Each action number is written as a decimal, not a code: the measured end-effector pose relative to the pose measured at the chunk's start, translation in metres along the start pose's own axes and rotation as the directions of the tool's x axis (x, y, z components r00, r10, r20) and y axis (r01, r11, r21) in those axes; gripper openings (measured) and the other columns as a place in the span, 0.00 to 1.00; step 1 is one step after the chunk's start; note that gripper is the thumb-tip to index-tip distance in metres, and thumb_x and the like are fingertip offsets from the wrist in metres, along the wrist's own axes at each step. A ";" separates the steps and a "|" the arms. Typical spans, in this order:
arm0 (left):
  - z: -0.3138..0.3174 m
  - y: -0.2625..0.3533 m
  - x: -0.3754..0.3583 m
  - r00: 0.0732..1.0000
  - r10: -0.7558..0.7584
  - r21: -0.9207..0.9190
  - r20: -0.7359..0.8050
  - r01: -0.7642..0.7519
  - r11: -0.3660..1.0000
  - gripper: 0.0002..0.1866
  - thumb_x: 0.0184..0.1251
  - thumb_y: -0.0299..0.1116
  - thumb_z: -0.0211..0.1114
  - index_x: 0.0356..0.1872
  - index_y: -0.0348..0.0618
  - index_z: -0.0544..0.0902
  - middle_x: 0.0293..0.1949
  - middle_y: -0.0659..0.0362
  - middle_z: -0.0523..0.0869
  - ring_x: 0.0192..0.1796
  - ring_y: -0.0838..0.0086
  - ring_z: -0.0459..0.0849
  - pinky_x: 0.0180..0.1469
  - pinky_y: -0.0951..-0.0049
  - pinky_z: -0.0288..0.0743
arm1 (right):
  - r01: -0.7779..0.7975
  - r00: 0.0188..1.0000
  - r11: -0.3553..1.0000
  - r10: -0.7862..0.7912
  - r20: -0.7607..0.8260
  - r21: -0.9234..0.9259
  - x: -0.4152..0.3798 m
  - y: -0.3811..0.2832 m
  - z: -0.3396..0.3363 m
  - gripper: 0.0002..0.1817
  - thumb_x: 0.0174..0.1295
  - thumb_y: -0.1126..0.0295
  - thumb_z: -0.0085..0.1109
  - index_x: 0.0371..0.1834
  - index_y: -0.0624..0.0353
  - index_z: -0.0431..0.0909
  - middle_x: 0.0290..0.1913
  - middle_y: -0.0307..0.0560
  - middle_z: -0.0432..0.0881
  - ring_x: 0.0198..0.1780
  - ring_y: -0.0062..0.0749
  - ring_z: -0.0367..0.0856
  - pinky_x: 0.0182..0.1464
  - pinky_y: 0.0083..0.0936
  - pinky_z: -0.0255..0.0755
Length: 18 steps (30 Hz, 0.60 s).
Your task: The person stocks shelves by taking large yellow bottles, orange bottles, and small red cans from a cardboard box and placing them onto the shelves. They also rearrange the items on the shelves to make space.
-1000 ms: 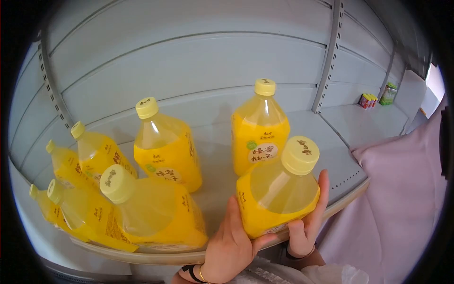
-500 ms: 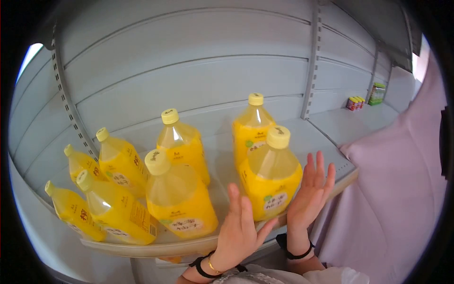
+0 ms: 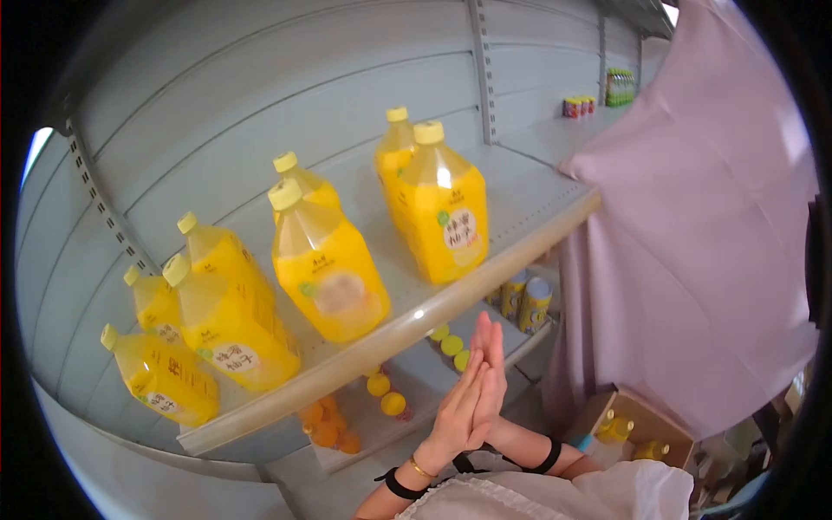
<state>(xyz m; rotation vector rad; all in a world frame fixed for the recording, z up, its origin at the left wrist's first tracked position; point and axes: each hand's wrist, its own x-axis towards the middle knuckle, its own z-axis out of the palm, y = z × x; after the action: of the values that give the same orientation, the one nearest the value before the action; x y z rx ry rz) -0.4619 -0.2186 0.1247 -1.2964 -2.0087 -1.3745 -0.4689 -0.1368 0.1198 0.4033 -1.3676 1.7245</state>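
Observation:
My left hand [image 3: 456, 414] and my right hand [image 3: 495, 377] are pressed palm to palm in front of the shelf edge. Their fingers are stretched out, pointing up, and no object shows between them. Nearest on the shelf [image 3: 520, 204] is a large yellow drink bottle [image 3: 446, 212] at the front right, standing apart from my hands. Behind it is another yellow bottle [image 3: 392, 160], partly hidden. A front middle bottle [image 3: 334, 277] stands to the left, with further bottles of the same kind beyond it, including a front left one [image 3: 234, 338].
Orange items [image 3: 329, 425], yellow-lidded containers [image 3: 393, 404] and cans [image 3: 536, 303] are on the lower shelf. A cardboard box [image 3: 667, 425] with yellow-capped bottles stands at lower right. Pink cloth [image 3: 685, 243] hangs at right. Small red cans [image 3: 573, 107] sit far back.
My hands were apart around the front right bottle; they have drawn back from the shelf and come together. The view has shifted right and down, revealing the lower shelf and box.

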 end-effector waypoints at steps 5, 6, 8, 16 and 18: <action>0.006 0.023 -0.022 0.997 -0.003 -0.148 0.080 0.015 0.989 0.35 0.68 0.48 0.48 0.66 0.26 0.61 0.66 0.32 0.61 0.69 0.42 0.61 0.69 0.54 0.58 | -0.170 0.985 0.984 0.169 0.021 0.045 -0.029 -0.033 -0.009 0.33 0.73 0.60 0.29 0.75 0.66 0.36 0.76 0.59 0.38 0.77 0.47 0.37 0.75 0.40 0.33; 0.013 0.029 -0.020 0.998 0.004 -0.253 0.061 0.012 0.967 0.35 0.70 0.50 0.44 0.68 0.30 0.59 0.67 0.32 0.61 0.69 0.40 0.60 0.69 0.51 0.56 | -0.179 0.983 0.983 0.180 -0.042 0.030 -0.034 -0.040 -0.012 0.33 0.73 0.60 0.29 0.75 0.66 0.36 0.76 0.59 0.38 0.77 0.47 0.37 0.75 0.40 0.33; 0.024 0.032 -0.033 0.993 0.042 -0.284 0.113 -0.008 0.959 0.36 0.70 0.51 0.42 0.69 0.32 0.58 0.67 0.32 0.60 0.69 0.39 0.59 0.69 0.50 0.56 | -0.115 0.988 0.983 0.098 -0.122 -0.142 -0.045 -0.059 -0.019 0.33 0.69 0.61 0.45 0.72 0.64 0.48 0.71 0.58 0.53 0.71 0.45 0.54 0.70 0.37 0.51; 0.093 0.065 -0.078 0.925 0.012 -0.328 0.381 0.123 0.937 0.40 0.72 0.57 0.35 0.68 0.27 0.58 0.65 0.37 0.66 0.65 0.49 0.70 0.62 0.61 0.66 | -0.256 0.944 0.868 0.130 -0.304 -0.424 -0.102 -0.090 -0.105 0.29 0.70 0.64 0.33 0.73 0.64 0.50 0.75 0.55 0.48 0.77 0.43 0.44 0.74 0.34 0.39; 0.106 0.068 -0.072 0.892 0.033 -0.332 0.451 0.134 0.934 0.40 0.72 0.57 0.36 0.68 0.27 0.57 0.66 0.37 0.66 0.65 0.50 0.70 0.63 0.61 0.65 | -0.293 0.920 0.849 0.125 -0.371 -0.441 -0.106 -0.092 -0.121 0.29 0.70 0.64 0.33 0.73 0.64 0.50 0.75 0.55 0.48 0.77 0.43 0.44 0.74 0.34 0.39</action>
<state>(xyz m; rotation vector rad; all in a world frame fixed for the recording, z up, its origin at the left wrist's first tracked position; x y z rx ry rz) -0.3494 -0.1533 0.0601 -1.8848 -2.1560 -1.6385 -0.3057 -0.0715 0.0607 -0.3253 -1.5697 1.4536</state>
